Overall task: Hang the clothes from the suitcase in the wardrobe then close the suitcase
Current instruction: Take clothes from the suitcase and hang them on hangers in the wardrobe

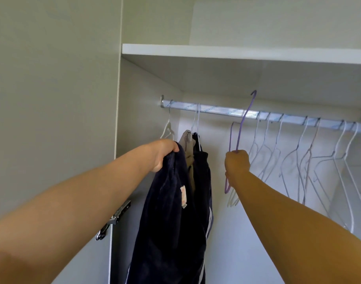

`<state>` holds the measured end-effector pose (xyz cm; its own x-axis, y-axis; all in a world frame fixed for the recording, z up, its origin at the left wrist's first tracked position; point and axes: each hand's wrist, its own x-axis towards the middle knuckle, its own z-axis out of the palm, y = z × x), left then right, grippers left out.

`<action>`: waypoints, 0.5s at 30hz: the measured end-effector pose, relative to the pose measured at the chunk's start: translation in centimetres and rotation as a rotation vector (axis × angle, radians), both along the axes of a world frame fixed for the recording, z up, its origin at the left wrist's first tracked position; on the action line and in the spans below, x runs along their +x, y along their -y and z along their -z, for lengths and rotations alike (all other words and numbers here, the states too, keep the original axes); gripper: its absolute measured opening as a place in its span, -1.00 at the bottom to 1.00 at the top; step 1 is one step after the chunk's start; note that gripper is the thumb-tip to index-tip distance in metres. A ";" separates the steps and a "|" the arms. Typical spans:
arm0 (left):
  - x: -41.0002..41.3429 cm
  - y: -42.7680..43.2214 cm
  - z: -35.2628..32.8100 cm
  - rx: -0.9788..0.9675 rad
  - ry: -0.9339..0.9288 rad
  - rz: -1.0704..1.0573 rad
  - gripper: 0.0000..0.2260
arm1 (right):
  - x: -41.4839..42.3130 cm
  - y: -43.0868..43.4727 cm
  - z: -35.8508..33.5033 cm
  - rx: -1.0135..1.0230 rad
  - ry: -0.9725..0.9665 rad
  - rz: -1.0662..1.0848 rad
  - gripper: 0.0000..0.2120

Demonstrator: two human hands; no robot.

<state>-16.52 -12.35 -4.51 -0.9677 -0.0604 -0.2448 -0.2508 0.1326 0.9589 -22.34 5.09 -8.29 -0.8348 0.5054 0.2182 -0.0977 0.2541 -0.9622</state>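
a white shelf (237,53) spans the recess above a silver rail (216,109) wrapped in printed film. empty white wire hangers (308,149) crowd the rail's right half, with a single white hanger (167,129) near its left bracket. a metal hinge (116,217) sits on the door edge, lower left.

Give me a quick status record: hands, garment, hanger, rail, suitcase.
left hand: grips navy garment, held up beside hung clothes
right hand: grips purple hanger, hook above the rail, not on it
rail: hung clothes at left, empty wire hangers at right
suitcase: not in view
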 end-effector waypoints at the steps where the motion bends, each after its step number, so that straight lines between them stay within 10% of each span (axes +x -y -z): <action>1: -0.1 0.1 0.3 -0.002 -0.013 0.018 -0.69 | 1.0 0.2 0.2 0.001 -0.011 0.004 -0.71; 15: 15.2 -2.6 1.8 -0.060 -0.112 -0.066 -0.76 | 20.2 -3.2 7.1 0.051 -0.065 -0.049 -0.64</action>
